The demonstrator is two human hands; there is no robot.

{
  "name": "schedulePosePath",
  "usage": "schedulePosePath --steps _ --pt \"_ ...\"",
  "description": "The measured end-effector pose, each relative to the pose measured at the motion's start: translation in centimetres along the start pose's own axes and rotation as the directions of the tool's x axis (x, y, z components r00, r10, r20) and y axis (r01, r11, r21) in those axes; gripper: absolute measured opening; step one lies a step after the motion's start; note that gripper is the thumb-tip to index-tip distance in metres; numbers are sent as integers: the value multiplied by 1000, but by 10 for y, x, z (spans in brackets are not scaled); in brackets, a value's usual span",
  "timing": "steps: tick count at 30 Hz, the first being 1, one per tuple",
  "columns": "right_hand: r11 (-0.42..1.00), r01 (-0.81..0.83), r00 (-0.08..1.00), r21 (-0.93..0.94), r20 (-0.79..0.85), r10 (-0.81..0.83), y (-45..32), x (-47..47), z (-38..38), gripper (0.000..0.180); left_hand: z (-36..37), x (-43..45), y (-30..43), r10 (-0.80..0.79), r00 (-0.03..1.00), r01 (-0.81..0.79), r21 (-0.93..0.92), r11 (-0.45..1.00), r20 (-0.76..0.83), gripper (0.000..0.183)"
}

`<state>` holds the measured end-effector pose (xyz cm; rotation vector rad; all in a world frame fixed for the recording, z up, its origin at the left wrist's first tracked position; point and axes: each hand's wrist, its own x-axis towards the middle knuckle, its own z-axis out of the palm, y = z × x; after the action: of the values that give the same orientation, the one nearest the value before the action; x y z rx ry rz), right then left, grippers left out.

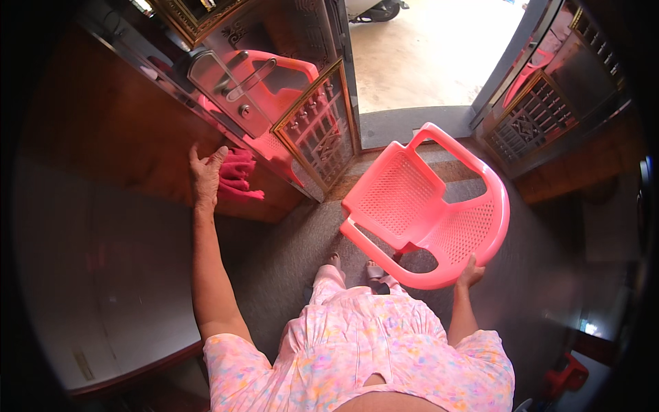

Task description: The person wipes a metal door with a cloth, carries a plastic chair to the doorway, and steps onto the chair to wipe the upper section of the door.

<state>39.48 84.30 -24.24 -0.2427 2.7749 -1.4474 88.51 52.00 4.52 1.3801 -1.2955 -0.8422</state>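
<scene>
A pink plastic armchair [396,195] with a perforated seat and back stands or hangs tilted before me, right of centre; whether its legs touch the floor cannot be told. My right hand [471,273] grips the top rim of its backrest. Out to the left, my left hand [207,175] has its thumb and fingers apart, against or near a dark red cloth [238,175] beside the door. The open door [304,108] bears a metal handle plate [226,92] and a gold-edged panel, and its shiny surface reflects the chair.
A grey doorway threshold [412,121] lies ahead, with bright ground and a parked two-wheeler [378,10] outside. A second decorated door leaf [535,123] stands at the right. A red plastic object [569,373] is at lower right. Brown wood panelling [113,118] runs along the left.
</scene>
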Motion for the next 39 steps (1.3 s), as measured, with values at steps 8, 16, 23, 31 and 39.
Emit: schedulePosePath --steps 8,16,23,31,39 --pt "920 -141 989 -364 -101 112 -1 -35 3 81 -14 71 5 380 895 -426 196 883 234 59" --pt "615 -737 674 -280 -231 702 34 -173 65 107 -7 102 9 259 886 -379 279 882 383 42" --pt "331 -937 348 109 341 873 -33 -239 127 84 -9 107 0 388 834 -460 108 881 392 31" --pt "135 -870 327 475 349 878 -34 -247 195 59 -10 105 0 325 863 -412 169 895 386 40" --pt "233 -917 354 325 391 849 -40 -252 188 45 -13 110 -5 291 840 -372 96 923 459 38"
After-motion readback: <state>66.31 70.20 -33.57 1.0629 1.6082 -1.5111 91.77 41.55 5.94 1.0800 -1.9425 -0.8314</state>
